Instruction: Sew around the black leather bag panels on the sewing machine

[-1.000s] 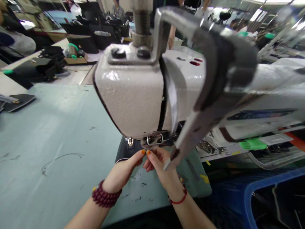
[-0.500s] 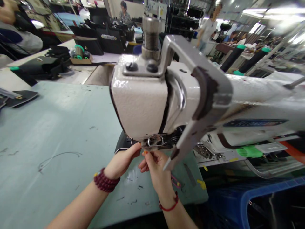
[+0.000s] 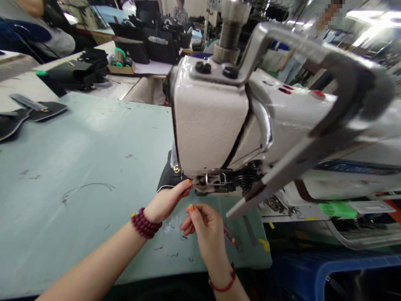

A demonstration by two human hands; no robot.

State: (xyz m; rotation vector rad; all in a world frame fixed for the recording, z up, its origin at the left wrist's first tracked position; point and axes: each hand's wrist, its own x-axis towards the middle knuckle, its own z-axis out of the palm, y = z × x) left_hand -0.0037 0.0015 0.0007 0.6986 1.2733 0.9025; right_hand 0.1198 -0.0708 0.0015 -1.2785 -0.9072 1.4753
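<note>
Hand one (image 3: 167, 201), the left, touches one black piece (image 3: 165, 177); hand two (image 3: 208, 225) hovers

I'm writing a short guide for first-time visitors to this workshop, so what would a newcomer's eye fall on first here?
Most likely the big white sewing machine, filling the centre and right, with a bent metal bar slanting down in front. Next, below its head, the left hand reaches the black piece, while the right hand hovers just nearer the wearer, above the pale green table.
</note>
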